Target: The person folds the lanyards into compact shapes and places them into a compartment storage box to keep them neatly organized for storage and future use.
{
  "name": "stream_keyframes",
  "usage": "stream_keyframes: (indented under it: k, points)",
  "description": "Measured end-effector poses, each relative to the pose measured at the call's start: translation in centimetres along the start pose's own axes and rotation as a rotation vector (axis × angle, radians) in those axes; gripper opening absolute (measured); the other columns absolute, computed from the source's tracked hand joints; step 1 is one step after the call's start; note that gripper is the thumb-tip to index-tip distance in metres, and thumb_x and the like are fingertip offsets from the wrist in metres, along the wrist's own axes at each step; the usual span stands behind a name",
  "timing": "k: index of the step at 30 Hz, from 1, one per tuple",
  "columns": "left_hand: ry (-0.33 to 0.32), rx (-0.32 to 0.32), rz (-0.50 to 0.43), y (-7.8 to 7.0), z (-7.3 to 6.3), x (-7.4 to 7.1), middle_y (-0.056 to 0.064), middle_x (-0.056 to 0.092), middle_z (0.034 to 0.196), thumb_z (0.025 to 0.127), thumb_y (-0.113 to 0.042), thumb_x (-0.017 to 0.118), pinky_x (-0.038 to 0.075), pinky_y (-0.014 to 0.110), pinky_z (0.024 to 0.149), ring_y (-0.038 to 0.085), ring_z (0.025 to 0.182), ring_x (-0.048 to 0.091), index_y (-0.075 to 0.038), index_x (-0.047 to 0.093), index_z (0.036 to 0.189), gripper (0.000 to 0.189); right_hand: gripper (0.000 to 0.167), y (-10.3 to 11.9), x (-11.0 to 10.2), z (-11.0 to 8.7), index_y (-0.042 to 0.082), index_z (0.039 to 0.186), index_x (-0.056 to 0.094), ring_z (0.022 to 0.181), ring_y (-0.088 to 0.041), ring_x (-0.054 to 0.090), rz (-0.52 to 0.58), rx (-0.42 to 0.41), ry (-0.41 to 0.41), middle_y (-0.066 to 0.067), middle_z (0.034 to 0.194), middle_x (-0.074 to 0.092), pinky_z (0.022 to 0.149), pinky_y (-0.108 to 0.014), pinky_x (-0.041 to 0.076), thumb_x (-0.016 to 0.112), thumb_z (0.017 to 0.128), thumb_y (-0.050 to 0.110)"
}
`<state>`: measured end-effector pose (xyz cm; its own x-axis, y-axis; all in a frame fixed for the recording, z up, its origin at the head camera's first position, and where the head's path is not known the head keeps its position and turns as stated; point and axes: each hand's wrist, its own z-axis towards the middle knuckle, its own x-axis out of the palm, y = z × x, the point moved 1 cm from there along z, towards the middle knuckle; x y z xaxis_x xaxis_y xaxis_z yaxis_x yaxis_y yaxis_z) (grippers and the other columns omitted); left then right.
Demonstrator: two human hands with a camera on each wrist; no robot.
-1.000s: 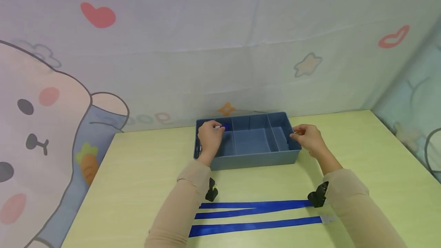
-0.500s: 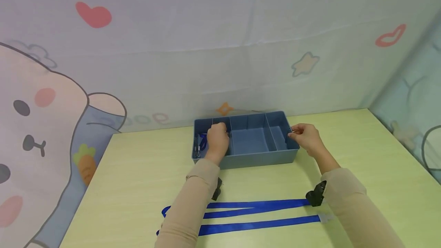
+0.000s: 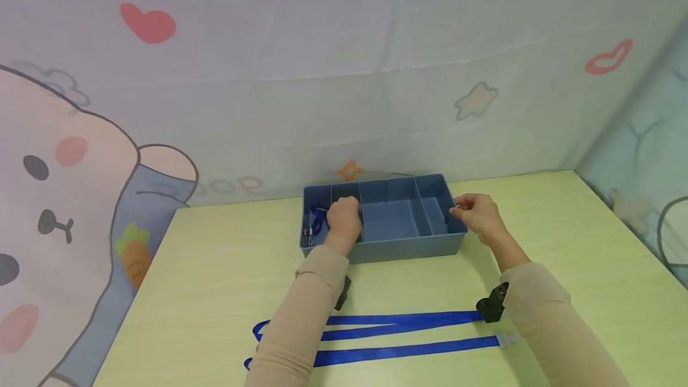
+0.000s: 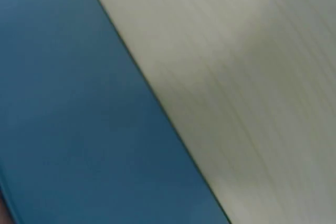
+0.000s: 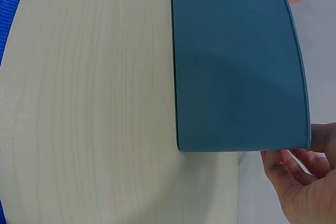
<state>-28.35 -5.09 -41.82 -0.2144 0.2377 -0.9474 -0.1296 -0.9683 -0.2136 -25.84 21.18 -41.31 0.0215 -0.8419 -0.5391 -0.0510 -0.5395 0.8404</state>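
Note:
A blue-grey divided box (image 3: 405, 249) stands at the back of the table. My left hand (image 3: 344, 220) reaches down into its left part, knuckles up. The fingertips are hidden, so whether they hold anything does not show. Beside this hand, a bundled blue cord (image 3: 318, 218) and small metal clips (image 3: 308, 236) lie in the leftmost compartment. At the box's right end, my right hand (image 3: 477, 215) pinches the rim. In the right wrist view, the right hand (image 5: 307, 182) has its thumb and fingers on either side of the box wall (image 5: 241, 87).
Blue straps (image 3: 403, 353) lie stretched across the table in front of the box. One ends in a clear plastic piece (image 3: 507, 340). A printed cloth (image 3: 322, 106) hangs right behind the box. Black wrist cameras (image 3: 493, 303) sit under both forearms.
My left hand has moved right and lower in the box, uncovering the blue cord and clips. A small white piece and something blue seen at its fingertips no longer show. The right hand stays put.

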Motion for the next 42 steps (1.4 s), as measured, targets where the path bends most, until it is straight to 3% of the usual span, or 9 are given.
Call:
stream_keyframes:
  k: [6, 8, 10, 14, 15, 22, 26, 30, 42]
  points:
    - [0.029, 0.023, -0.149, 0.7, 0.2, -0.1, 0.011, 0.050, 0.054, 0.077, 0.016, 0.053, 0.036, 0.029, 0.043, 0.021, 0.049, 0.050, -0.005, 0.043, 0.056, 0.031, 0.036, -0.1, 0.1, 0.2, -0.014, 0.121, 0.051, 0.103, -0.039, 0.055, -0.003, 0.002, 0.001, -0.028, 0.112, 0.055, 0.085, -0.042, 0.050, 0.056, 0.091, 0.006]
    - [-0.024, 0.074, -0.213, 1.7, 0.7, 0.8, 0.002, 0.036, 0.050, 0.073, 0.015, 0.050, 0.031, 0.028, 0.041, 0.014, 0.044, 0.036, -0.009, 0.036, 0.054, 0.034, 0.037, -0.2, 0.2, 0.3, -0.014, 0.121, 0.051, 0.104, -0.039, 0.055, 0.000, 0.002, 0.002, -0.029, 0.113, 0.055, 0.086, -0.042, 0.050, 0.056, 0.091, 0.006]
    - [-0.020, 0.081, -0.273, 2.2, 0.9, 0.6, 0.001, 0.041, 0.052, 0.072, 0.012, 0.055, 0.035, 0.028, 0.044, 0.013, 0.046, 0.033, -0.007, 0.046, 0.053, 0.028, 0.037, -0.2, 0.3, 0.3, -0.014, 0.122, 0.050, 0.105, -0.039, 0.055, 0.006, 0.002, 0.006, -0.029, 0.114, 0.054, 0.087, -0.043, 0.049, 0.056, 0.092, 0.006]
    - [0.043, 0.040, -0.361, 2.1, -0.1, -2.8, 0.009, 0.067, 0.073, 0.075, 0.001, 0.071, 0.052, 0.034, 0.059, 0.020, 0.059, 0.059, 0.000, 0.070, 0.079, 0.004, 0.038, -0.2, 0.2, 0.4, -0.013, 0.123, 0.050, 0.102, -0.036, 0.055, 0.015, 0.006, 0.017, -0.026, 0.113, 0.055, 0.084, -0.038, 0.050, 0.057, 0.092, 0.008]
    - [0.055, 0.030, -0.374, 2.2, -0.2, -3.4, 0.012, 0.069, 0.084, 0.077, -0.004, 0.073, 0.054, 0.037, 0.065, 0.023, 0.069, 0.064, 0.001, 0.071, 0.091, 0.015, 0.039, -0.3, 0.2, 0.4, -0.013, 0.123, 0.050, 0.101, -0.033, 0.056, 0.023, 0.009, 0.025, -0.025, 0.112, 0.055, 0.082, -0.036, 0.050, 0.057, 0.092, 0.009]
    - [0.115, 0.050, -0.542, 3.8, -1.8, -7.6, 0.011, 0.069, 0.092, 0.084, -0.013, 0.069, 0.053, 0.034, 0.067, 0.023, 0.080, 0.065, -0.003, 0.069, 0.101, 0.019, 0.056, -1.1, -1.1, 0.0, -0.011, 0.134, 0.040, 0.107, -0.031, 0.053, 0.115, 0.029, 0.158, -0.028, 0.125, 0.048, 0.083, -0.029, 0.051, 0.051, 0.097, 0.031]
    - [0.257, 0.080, -0.719, 5.5, -2.6, -9.3, 0.010, 0.066, 0.099, 0.087, -0.013, 0.066, 0.051, 0.038, 0.079, 0.023, 0.090, 0.062, -0.005, 0.066, 0.109, 0.023, 0.064, -1.4, -2.3, -0.8, -0.013, 0.135, 0.035, 0.109, -0.037, 0.054, 0.147, -0.006, 0.196, -0.033, 0.127, 0.045, 0.086, -0.033, 0.051, 0.045, 0.098, 0.038]
    - [0.423, 0.105, -0.851, 7.6, -3.5, -10.5, 0.010, 0.065, 0.101, 0.089, -0.015, 0.064, 0.048, 0.040, 0.087, 0.027, 0.095, 0.060, -0.003, 0.063, 0.113, 0.027, 0.063, -1.8, -3.5, -1.9, -0.012, 0.134, 0.037, 0.099, -0.023, 0.059, 0.124, -0.042, 0.202, -0.031, 0.122, 0.049, 0.084, -0.031, 0.052, 0.046, 0.097, 0.039]
    - [0.644, 0.037, -0.800, 16.3, -8.4, -9.2, 0.005, 0.064, 0.087, 0.087, -0.015, 0.066, 0.050, 0.041, 0.076, 0.023, 0.080, 0.058, 0.002, 0.066, 0.101, 0.022, 0.032, -4.5, -4.0, -6.1, -0.009, 0.110, 0.059, 0.083, -0.020, 0.060, 0.041, -0.164, 0.346, -0.019, 0.100, 0.062, 0.072, -0.030, 0.053, 0.063, 0.090, 0.015]
